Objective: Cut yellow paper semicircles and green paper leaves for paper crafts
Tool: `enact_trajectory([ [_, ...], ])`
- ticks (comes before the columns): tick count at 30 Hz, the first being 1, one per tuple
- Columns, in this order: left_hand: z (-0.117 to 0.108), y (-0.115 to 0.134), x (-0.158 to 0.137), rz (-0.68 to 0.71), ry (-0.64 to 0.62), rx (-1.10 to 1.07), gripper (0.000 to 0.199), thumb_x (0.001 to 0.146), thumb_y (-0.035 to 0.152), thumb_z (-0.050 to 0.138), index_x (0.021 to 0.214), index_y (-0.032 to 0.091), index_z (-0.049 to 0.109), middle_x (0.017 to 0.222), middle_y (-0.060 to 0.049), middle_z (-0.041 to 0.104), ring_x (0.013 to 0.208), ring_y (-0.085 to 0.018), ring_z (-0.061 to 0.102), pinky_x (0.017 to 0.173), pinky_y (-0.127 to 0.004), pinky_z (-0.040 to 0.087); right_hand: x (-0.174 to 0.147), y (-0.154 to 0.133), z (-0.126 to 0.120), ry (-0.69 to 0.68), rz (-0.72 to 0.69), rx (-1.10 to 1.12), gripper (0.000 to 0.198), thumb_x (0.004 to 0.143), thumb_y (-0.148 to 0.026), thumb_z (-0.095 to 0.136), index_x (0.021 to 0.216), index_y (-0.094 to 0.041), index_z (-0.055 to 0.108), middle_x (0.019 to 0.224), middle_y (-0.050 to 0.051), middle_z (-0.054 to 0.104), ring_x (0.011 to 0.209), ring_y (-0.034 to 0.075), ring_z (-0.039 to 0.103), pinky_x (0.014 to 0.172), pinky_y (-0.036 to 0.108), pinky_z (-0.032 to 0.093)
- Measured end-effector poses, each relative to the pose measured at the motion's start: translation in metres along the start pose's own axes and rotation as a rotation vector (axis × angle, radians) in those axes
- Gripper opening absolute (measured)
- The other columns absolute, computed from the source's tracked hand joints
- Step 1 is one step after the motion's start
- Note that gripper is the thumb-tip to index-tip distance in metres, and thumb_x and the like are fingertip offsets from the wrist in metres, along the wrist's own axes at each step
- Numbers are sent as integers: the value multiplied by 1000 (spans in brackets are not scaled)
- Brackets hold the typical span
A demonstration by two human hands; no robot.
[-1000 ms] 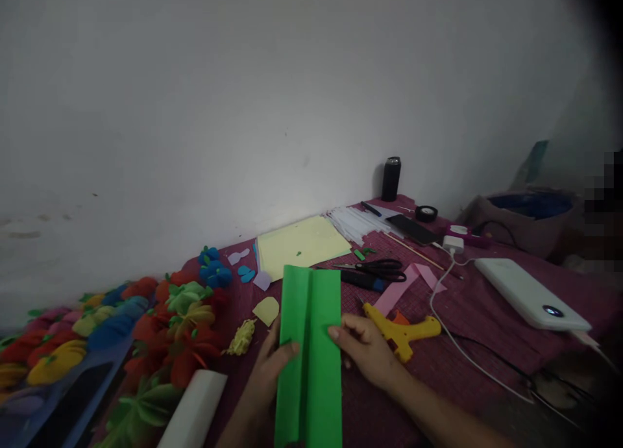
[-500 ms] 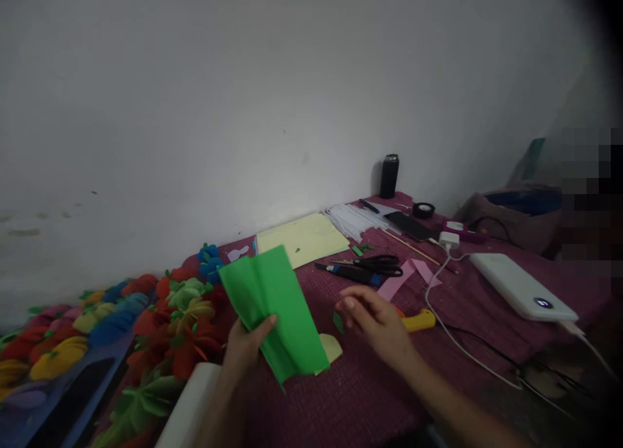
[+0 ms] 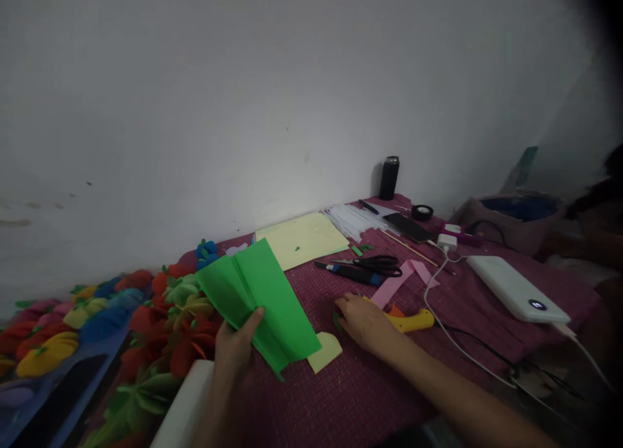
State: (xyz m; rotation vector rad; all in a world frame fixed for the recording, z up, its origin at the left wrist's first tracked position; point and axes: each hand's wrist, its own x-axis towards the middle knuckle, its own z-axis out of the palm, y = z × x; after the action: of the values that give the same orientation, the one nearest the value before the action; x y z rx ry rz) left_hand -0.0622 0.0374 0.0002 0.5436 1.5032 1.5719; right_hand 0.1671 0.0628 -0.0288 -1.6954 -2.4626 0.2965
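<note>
My left hand is closed on the edge of a bright green sheet of paper, thumb on top. A crease runs along the sheet, which tilts above the table. To its right, my right hand is low over the cloth with its fingers curled down around a small green paper piece; the fingertips are partly hidden. Between the hands lies a pale yellow cutout with a rounded end, partly under the green sheet. A yellow-handled tool lies just beyond my right wrist.
Scissors, a blue-black cutter and pink strips lie behind my right hand. Pale yellow sheets are at the back. Colourful paper flowers crowd the left. A white power bank with cables sits right.
My right hand has lowered onto the small green piece, its fingers curling over it. My left hand and the green sheet have shifted slightly left.
</note>
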Motion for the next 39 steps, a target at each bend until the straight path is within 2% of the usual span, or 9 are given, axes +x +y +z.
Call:
enact_trajectory([
  [6,0,9,-8,36,24,1,25,63,14,73,86,13,65,86,-9,70,71,-21,66,70,-35,54,8,-3,0,-52,14,-36,22,81,-19,46,95,-10,61,98,16,62,91,28,59,74,33,41],
  [10,5,9,-12,79,-8,-150,29,62,12,71,90,14,64,86,-8,70,70,-20,66,66,-33,54,15,1,-3,-107,-10,-16,19,76,-19,52,92,-14,62,98,13,64,93,24,59,72,28,40],
  [12,6,6,-11,79,-18,-154,31,62,12,71,91,14,64,85,-8,70,69,-19,66,66,-32,54,18,3,-3,-131,-13,-1,17,74,-20,54,89,-16,62,96,10,65,92,23,60,70,26,40],
  [17,8,0,-10,77,-59,-171,32,62,12,71,93,14,63,82,-7,70,65,-19,66,63,-32,53,24,7,0,-145,21,26,27,72,-21,56,99,-16,59,97,11,67,90,23,61,66,26,40],
  [32,14,-7,-11,25,-84,-195,21,62,8,70,81,13,64,75,-6,71,63,-18,66,63,-31,53,26,6,-7,-153,-68,31,25,70,-17,55,94,-14,63,98,13,67,93,25,61,71,27,41],
  [39,13,-5,-9,15,-57,-195,20,63,7,68,82,11,63,75,-6,70,62,-19,66,61,-31,54,35,16,-16,-238,-124,58,28,66,-27,64,92,-18,66,88,5,70,80,19,63,59,22,41],
])
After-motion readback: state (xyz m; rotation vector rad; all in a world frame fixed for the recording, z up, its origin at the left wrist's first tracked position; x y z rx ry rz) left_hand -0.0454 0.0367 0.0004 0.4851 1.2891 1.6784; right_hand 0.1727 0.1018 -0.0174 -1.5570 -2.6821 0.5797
